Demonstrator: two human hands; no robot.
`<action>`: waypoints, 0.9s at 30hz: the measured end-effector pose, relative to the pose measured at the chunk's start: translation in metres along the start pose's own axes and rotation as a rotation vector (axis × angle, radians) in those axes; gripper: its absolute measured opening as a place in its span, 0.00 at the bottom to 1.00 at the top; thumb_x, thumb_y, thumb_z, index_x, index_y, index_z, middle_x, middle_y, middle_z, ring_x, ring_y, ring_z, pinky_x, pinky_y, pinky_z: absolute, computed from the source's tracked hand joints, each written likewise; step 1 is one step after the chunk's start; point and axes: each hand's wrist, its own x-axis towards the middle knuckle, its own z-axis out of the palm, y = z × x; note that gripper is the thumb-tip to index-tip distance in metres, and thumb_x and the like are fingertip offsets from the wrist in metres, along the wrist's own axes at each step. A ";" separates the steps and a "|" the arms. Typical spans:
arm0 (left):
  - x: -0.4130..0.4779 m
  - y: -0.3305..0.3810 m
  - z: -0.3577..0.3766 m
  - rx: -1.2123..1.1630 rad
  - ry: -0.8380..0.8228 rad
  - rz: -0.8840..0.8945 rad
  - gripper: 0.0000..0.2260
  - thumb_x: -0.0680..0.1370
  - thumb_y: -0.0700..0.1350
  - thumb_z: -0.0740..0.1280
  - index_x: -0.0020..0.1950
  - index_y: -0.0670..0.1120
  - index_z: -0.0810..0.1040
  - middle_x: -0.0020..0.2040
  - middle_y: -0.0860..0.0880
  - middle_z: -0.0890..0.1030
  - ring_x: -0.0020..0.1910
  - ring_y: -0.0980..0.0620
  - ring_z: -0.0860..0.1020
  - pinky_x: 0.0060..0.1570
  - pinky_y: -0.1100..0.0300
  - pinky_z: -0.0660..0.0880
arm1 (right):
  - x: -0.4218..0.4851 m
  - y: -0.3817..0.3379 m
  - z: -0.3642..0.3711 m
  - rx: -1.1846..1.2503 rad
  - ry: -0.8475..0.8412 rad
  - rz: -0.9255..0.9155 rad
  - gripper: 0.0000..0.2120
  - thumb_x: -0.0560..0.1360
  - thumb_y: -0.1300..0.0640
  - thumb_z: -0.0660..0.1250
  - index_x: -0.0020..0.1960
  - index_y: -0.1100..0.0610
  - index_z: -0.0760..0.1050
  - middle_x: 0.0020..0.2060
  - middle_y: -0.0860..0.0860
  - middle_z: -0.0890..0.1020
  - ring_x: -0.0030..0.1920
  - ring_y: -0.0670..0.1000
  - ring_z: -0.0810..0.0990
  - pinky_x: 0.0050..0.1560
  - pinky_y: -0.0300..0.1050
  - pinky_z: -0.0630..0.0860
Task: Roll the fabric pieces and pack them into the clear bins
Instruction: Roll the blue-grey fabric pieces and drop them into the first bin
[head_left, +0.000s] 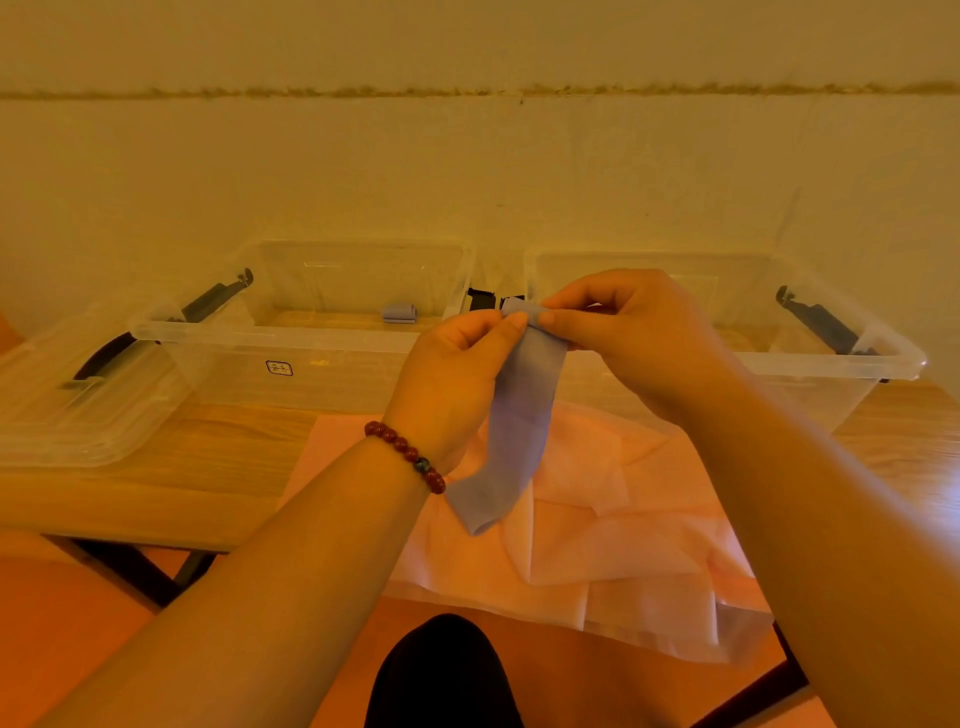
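A blue fabric strip (514, 421) hangs in the air above the table, its top end curled over. My left hand (452, 379) and my right hand (634, 332) both pinch that top end between thumb and fingers. Behind them stand two clear bins side by side: the left bin (270, 332) holds one small rolled blue piece (399, 313) on its floor. The right bin (810, 358) is partly hidden by my right hand. Pink fabric pieces (597, 530) lie in a loose pile on the table under my hands.
A clear lid (72, 405) lies on the wooden table (171, 483) left of the bins. Dark latch handles stick out at the bins' outer ends. A wall stands right behind the bins. The table's front edge is near my knee (441, 670).
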 end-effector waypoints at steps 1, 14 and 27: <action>0.001 0.000 0.000 -0.014 0.000 -0.004 0.11 0.79 0.44 0.65 0.39 0.50 0.82 0.43 0.45 0.83 0.46 0.50 0.79 0.47 0.52 0.75 | 0.001 0.000 0.000 -0.011 0.012 0.000 0.02 0.73 0.61 0.73 0.42 0.55 0.81 0.42 0.57 0.85 0.43 0.51 0.82 0.52 0.52 0.80; -0.001 -0.002 0.000 0.014 0.123 0.119 0.12 0.78 0.41 0.67 0.61 0.47 0.80 0.47 0.58 0.82 0.45 0.67 0.78 0.47 0.69 0.75 | -0.001 0.000 0.005 0.025 0.011 0.020 0.01 0.75 0.62 0.70 0.46 0.59 0.81 0.38 0.51 0.81 0.33 0.40 0.80 0.35 0.35 0.79; 0.004 -0.004 -0.005 -0.104 -0.081 -0.176 0.07 0.79 0.42 0.65 0.49 0.46 0.83 0.47 0.44 0.84 0.50 0.48 0.82 0.47 0.54 0.76 | -0.002 -0.001 0.004 -0.107 0.080 -0.065 0.03 0.74 0.63 0.71 0.48 0.58 0.83 0.37 0.50 0.83 0.35 0.42 0.79 0.40 0.38 0.78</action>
